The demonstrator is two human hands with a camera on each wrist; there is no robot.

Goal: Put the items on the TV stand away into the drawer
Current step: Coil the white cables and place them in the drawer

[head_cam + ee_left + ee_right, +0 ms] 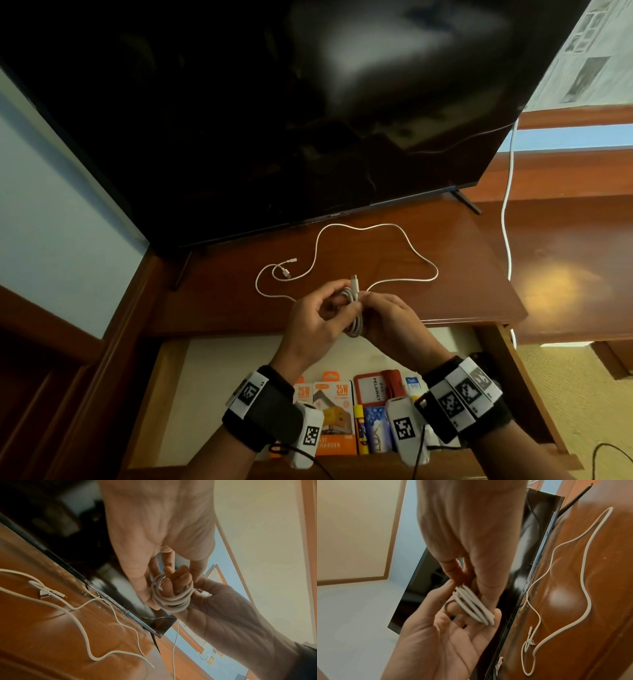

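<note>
Between both grips, the left hand (310, 322) and right hand (394, 320) are pinching a coiled cable (354, 313); directly beneath them the open drawer (171, 377) is waiting, while 1 loose cable (424, 263) is lying beyond.

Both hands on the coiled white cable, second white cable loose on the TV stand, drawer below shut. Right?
Not quite: the drawer is open, as the head view shows, with boxes already lying in it. The rest holds: the left hand and right hand both hold the coiled white cable, and the second white cable lies loose on the TV stand.
</note>
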